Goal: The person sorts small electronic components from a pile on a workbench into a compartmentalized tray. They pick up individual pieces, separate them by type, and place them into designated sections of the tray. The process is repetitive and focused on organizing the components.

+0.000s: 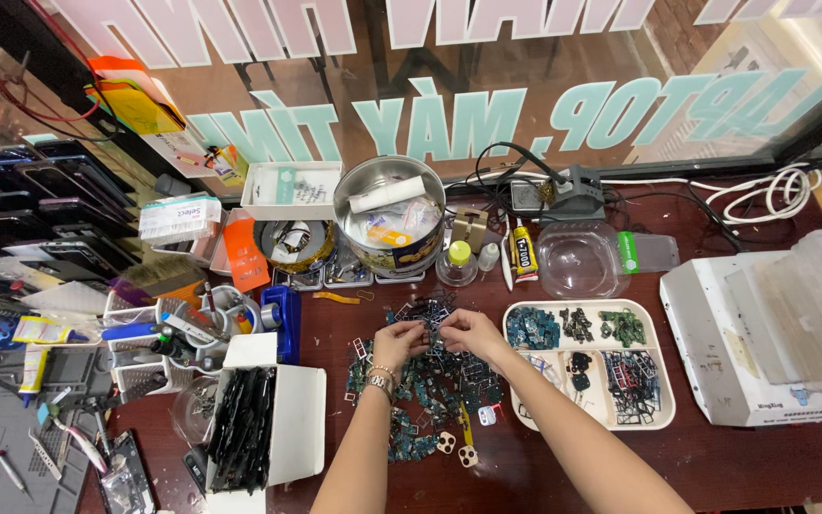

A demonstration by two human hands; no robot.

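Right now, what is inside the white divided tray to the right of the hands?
The divided tray holds sorted small parts: bluish boards, dark pieces, green boards, black frames. The right forearm covers its near-left corner.

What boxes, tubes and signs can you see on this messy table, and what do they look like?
Window sign: behind the table, big pale teal and pink letters on glass.
Round tin: back middle, silvery, holding white packets.
White box: left of the tin, flat, open.
Glue tube: right of the tin, black and yellow.
White carton: near left hand, holding black strips.
Divided tray: beside right hand, cream, holding small parts.
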